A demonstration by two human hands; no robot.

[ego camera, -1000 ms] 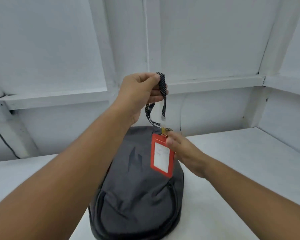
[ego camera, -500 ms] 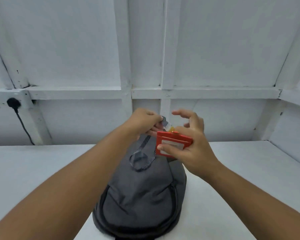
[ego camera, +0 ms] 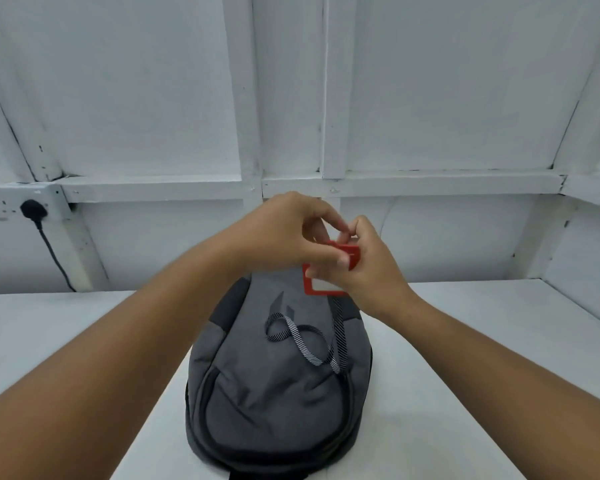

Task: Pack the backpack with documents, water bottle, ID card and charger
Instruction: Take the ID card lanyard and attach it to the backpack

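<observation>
Past the black wall plug [ego camera: 32, 208] far left, my left grip [ego camera: 291, 233] and right grip [ego camera: 371, 271] both pinch the red ID card [ego camera: 321, 287], print unreadable, over the far end of the grey backpack [ego camera: 267, 393], striped lanyard [ego camera: 305, 336] trailing across it on the bench [ego camera: 482, 341].

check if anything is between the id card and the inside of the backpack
Yes. The left hand and right hand hold the ID card above the backpack, which lies flat on the table with no opening showing; its zips look closed. The striped lanyard also lies looped across the bag's front.
</observation>
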